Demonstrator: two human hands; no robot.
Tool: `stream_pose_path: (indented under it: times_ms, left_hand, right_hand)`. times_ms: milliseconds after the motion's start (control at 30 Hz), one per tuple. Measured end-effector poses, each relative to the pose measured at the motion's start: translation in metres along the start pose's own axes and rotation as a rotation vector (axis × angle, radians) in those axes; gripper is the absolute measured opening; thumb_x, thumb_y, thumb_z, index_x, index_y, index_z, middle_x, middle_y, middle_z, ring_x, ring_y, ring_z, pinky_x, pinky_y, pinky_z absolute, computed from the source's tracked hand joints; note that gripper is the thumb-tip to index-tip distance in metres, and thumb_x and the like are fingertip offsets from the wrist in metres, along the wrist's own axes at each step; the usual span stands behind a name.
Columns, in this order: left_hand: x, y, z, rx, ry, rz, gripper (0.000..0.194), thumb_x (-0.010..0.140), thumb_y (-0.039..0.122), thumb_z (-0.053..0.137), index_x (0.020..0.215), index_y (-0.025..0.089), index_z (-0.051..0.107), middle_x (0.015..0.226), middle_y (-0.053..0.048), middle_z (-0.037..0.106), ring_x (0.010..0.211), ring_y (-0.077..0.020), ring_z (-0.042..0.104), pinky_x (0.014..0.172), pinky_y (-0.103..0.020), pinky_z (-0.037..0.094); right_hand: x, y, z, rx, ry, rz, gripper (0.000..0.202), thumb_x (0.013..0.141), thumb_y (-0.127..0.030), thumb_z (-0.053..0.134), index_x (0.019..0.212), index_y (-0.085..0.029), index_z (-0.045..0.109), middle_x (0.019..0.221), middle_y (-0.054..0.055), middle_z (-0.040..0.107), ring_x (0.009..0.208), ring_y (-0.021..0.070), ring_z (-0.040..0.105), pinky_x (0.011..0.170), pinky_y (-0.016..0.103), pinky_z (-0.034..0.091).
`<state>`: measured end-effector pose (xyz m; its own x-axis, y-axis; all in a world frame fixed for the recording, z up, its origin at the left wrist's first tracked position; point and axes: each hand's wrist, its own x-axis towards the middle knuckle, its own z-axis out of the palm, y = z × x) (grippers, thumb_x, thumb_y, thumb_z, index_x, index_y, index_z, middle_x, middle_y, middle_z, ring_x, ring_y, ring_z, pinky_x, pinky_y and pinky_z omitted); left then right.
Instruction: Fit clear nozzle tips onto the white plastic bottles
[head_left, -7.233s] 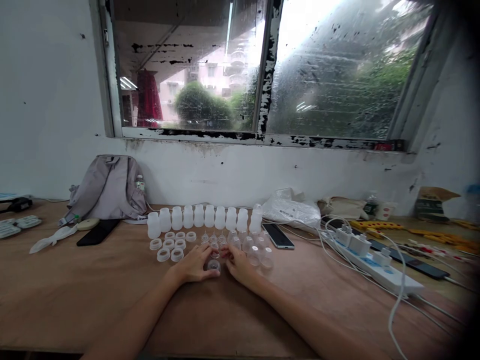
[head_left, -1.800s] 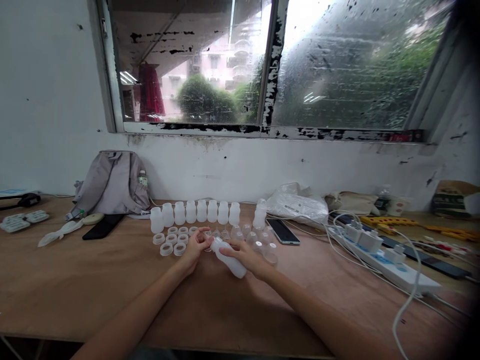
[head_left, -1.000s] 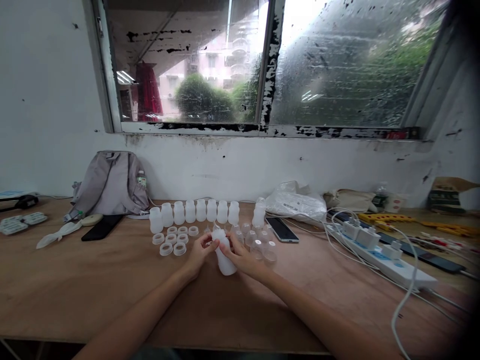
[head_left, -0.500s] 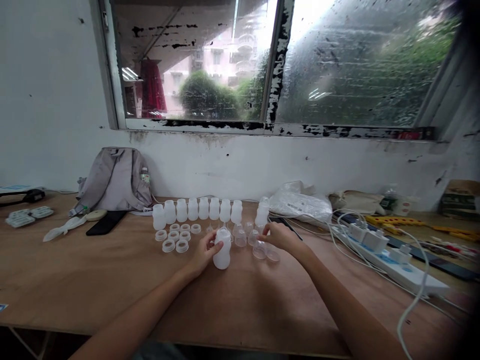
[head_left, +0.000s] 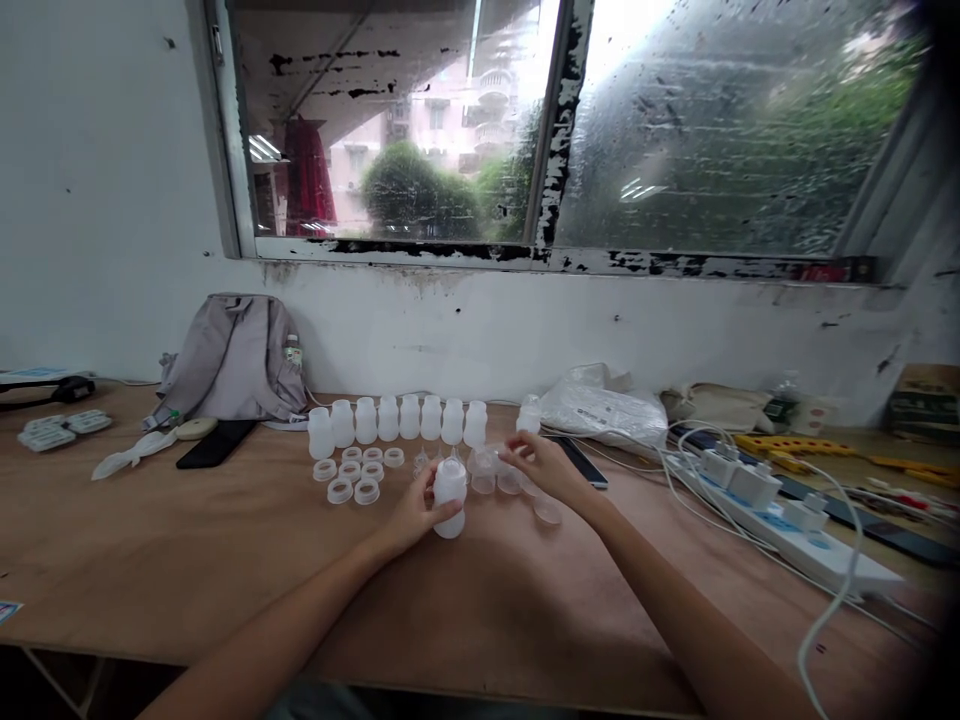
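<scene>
Brown tabletop (head_left: 187, 540), pale wall (head_left: 360, 335) behind. L hand (head_left: 414, 512) wrapped round the btl (head_left: 450, 495), approx. upright, mid-table; can't tell if it's resting. R hand (head_left: 546, 465) has just lifted a clear cap (head_left: 487, 459), fingertips apparently pinching it, near btl but apart. Seems this btl's at cap stage, cap not on yet.

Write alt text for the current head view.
A person's left hand grips an upright, frosted-white plastic bottle at a brown wooden table while the right hand holds a clear, dome-shaped plastic cap. Behind stands a row of waisted, frosted-white plastic bottles; round, translucent-white plastic rings lie toward the left.
</scene>
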<state>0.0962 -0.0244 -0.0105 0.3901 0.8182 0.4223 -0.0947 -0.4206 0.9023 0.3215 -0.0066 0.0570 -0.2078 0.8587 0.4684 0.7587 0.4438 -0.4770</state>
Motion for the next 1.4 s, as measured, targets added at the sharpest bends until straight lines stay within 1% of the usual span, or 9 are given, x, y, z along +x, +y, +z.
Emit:
stream_pose_path:
  times_ms: [67,167,267,400,633,767,933,1233,1400]
  left_hand:
    - [0.001,-0.006,0.0,0.073,0.002,-0.037,0.056,0.066,0.033,0.067,0.115,0.02,0.043,0.112,-0.008,0.052,0.099,-0.022,0.051,0.084,-0.033,0.04]
    - [0.001,-0.009,0.001,0.142,-0.005,-0.079,0.06,0.063,0.032,0.069,0.116,0.021,0.043,0.108,-0.007,0.054,0.094,-0.0213,0.054,0.079,-0.032,0.043]
    - [0.0,-0.007,0.003,0.194,-0.016,-0.086,0.06,0.062,0.033,0.069,0.115,0.021,0.044,0.103,-0.006,0.056,0.092,-0.0211,0.054,0.077,-0.032,0.043]
    - [-0.001,-0.003,0.009,0.196,-0.019,-0.079,0.06,0.061,0.032,0.07,0.113,0.021,0.044,0.099,-0.005,0.058,0.089,-0.0203,0.055,0.076,-0.031,0.042]
    - [-0.002,-0.002,0.017,0.194,-0.062,-0.05,0.059,0.059,0.032,0.073,0.11,0.019,0.045,0.099,-0.006,0.059,0.091,-0.0211,0.055,0.074,-0.03,0.041]
    - [-0.002,-0.003,0.016,0.178,-0.074,-0.053,0.056,0.059,0.031,0.073,0.107,0.019,0.046,0.098,-0.006,0.06,0.09,-0.0211,0.055,0.073,-0.03,0.041]
    - [-0.003,0.0,0.016,0.166,-0.071,-0.051,0.055,0.059,0.029,0.073,0.107,0.019,0.047,0.098,-0.007,0.06,0.091,-0.0215,0.054,0.074,-0.031,0.04]
    - [-0.003,0.001,0.018,0.192,-0.07,-0.05,0.053,0.06,0.03,0.072,0.106,0.019,0.047,0.099,-0.006,0.058,0.091,-0.0209,0.053,0.074,-0.03,0.04]
    - [-0.003,-0.001,0.018,0.174,-0.075,-0.045,0.054,0.059,0.031,0.072,0.106,0.019,0.046,0.097,-0.005,0.058,0.089,-0.0206,0.054,0.073,-0.03,0.04]
  right_hand:
    - [-0.001,-0.007,-0.001,0.231,0.148,-0.096,0.025,0.078,-0.039,0.051,0.093,-0.019,0.055,0.088,0.006,0.062,0.078,0.0173,0.059,0.067,0.029,0.047]
    - [-0.005,-0.02,-0.002,0.445,0.213,-0.192,0.028,0.08,-0.038,0.051,0.101,-0.021,0.053,0.098,0.007,0.059,0.088,0.0176,0.057,0.074,0.031,0.047]
    - [-0.011,-0.031,-0.001,0.509,0.243,-0.221,0.029,0.081,-0.035,0.05,0.107,-0.022,0.051,0.103,0.006,0.057,0.093,0.0176,0.055,0.078,0.031,0.046]
    - [-0.016,-0.039,0.008,0.497,0.332,-0.255,0.026,0.081,-0.032,0.052,0.105,-0.022,0.05,0.097,0.005,0.058,0.089,0.0167,0.055,0.078,0.031,0.045]
    - [-0.02,-0.047,0.02,0.309,0.231,-0.308,0.022,0.083,-0.032,0.047,0.1,-0.022,0.058,0.09,0.004,0.062,0.08,0.0166,0.056,0.071,0.029,0.045]
    - [-0.022,-0.048,0.02,0.293,0.211,-0.358,0.021,0.084,-0.03,0.046,0.1,-0.023,0.059,0.091,0.004,0.063,0.08,0.0163,0.056,0.071,0.029,0.044]
    - [-0.023,-0.048,0.021,0.296,0.183,-0.363,0.023,0.085,-0.03,0.043,0.1,-0.023,0.059,0.092,0.005,0.062,0.08,0.0164,0.056,0.071,0.029,0.044]
    - [-0.023,-0.052,0.022,0.265,0.215,-0.349,0.02,0.083,-0.031,0.047,0.096,-0.022,0.06,0.085,0.004,0.061,0.068,0.0145,0.054,0.066,0.028,0.044]
    - [-0.024,-0.048,0.03,0.272,0.254,-0.329,0.02,0.082,-0.032,0.048,0.094,-0.021,0.059,0.078,0.003,0.058,0.068,0.0149,0.053,0.064,0.028,0.044]
